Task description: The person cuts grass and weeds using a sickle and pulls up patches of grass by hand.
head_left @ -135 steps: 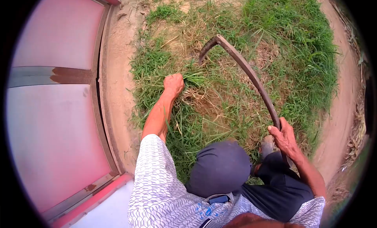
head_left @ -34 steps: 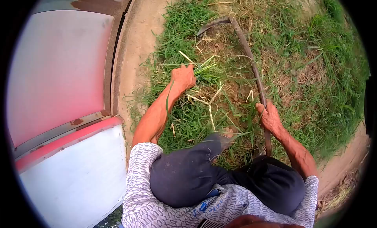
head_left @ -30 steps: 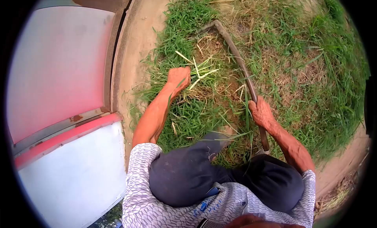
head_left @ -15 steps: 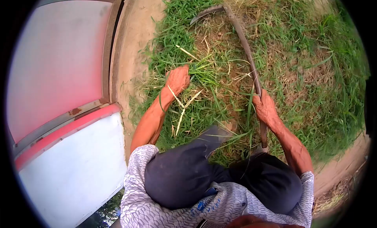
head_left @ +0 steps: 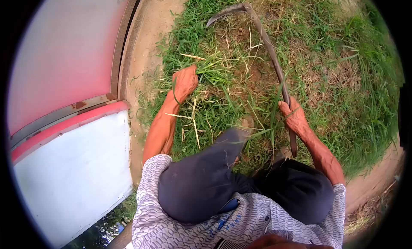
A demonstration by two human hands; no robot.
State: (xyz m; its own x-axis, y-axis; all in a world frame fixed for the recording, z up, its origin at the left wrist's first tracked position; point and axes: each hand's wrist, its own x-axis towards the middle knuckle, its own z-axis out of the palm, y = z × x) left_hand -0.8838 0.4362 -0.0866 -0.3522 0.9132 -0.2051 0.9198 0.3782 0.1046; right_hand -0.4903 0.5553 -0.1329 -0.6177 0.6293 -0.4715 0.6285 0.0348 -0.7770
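My left hand (head_left: 185,82) is closed around a bunch of green grass (head_left: 211,71), whose blades fan out to the right of the fist. A long-handled sickle (head_left: 271,51) is gripped in my right hand (head_left: 295,116), near the lower end of its brown handle. Its curved, dull metal blade (head_left: 224,13) lies at the far end over the grass, pointing left. A pale seed head of grass (head_left: 194,120) hangs below my left wrist. Between the two hands shows a patch of bare soil (head_left: 256,75) with dry stalks.
On the left stand a pink and white panel (head_left: 77,180) and a rusty frame, with a strip of bare ground (head_left: 150,38) beside them. My bent knees (head_left: 193,189) in dark trousers are close below the hands. Grass (head_left: 365,107) spreads to the right.
My left hand has shifted slightly up and left with the grass in it. My right hand and the handle's lower end have moved a little right; the blade has barely moved.
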